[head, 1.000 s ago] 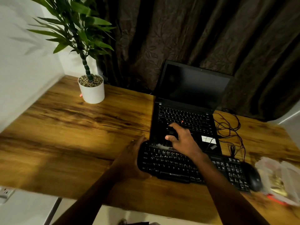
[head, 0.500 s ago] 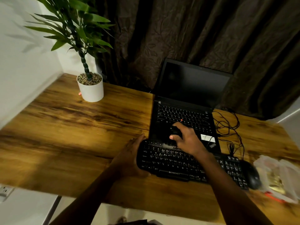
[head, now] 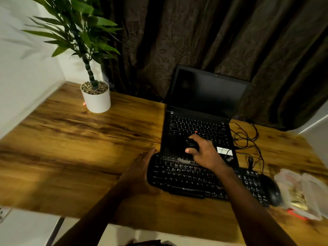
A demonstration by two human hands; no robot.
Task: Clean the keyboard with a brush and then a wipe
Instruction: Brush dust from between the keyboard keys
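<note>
Since a second ago the right hand (head: 205, 153) has shifted slightly to the right along the top rows of the keyboard (head: 186, 176). The left hand (head: 142, 167) has kept its place.

The right hand pinches a dark brush (head: 192, 143) between thumb and forefinger, wrist raised and forearm crossing the keys. Pale bristles rest on the upper key rows. The left hand grips the keyboard's left end, fingers curled round the far corner.

Writing: the keyboard's front lip reads "ZEBRONICS". Key legends Q W E, A S D F and Z X C V B N are legible. A white sticker (head: 224, 150) and a slanted logo on the laptop (head: 204, 91) are too blurred to read.

The keyboard lies flat on the wooden desk (head: 71, 139), its far edge against the laptop's front edge. A black mouse (head: 271, 190) sits just beside its right end, with a plastic packet (head: 301, 192) beyond. Loose cables (head: 248, 139) lie right of the laptop. To the left the desk runs open to a potted plant (head: 96, 100) at the far corner. The desk's near edge lies close below the keyboard.
</note>
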